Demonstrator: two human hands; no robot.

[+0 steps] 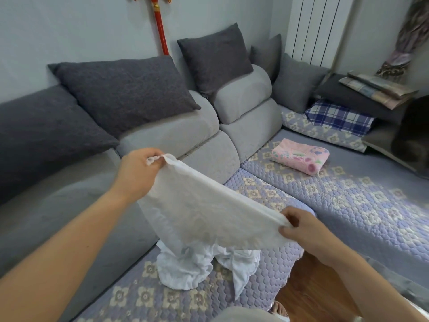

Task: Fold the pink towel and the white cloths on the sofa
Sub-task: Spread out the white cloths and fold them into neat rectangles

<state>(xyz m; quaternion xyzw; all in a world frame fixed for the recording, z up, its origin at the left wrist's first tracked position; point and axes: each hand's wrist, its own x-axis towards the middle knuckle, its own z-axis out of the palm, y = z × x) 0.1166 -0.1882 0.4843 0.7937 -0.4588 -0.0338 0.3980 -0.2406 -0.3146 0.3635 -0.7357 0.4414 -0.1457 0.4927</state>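
Both hands hold one white cloth up in the air above the sofa, stretched between them so that it slopes from upper left down to lower right. The left hand pinches the cloth's frilled upper corner between thumb and fingers, and the right hand grips the lower right corner the same way, its fingers curled over the bunched edge. The cloth is thin and textured, with a scalloped lower hem that hangs loose. Directly beneath it, on the quilted lilac cover of the seat, lies a crumpled heap of white cloths, unfolded, with one pointed tail trailing toward the seat's front edge. The pink towel lies well apart on the far right section of the seat, already folded into a neat thick rectangle with its flower print facing up. Dark grey cushions lean along the sofa's back. At the far right end a blue checked pillow sits beside a stack of folded bedding. A strip of wooden floor shows below the seat's edge.
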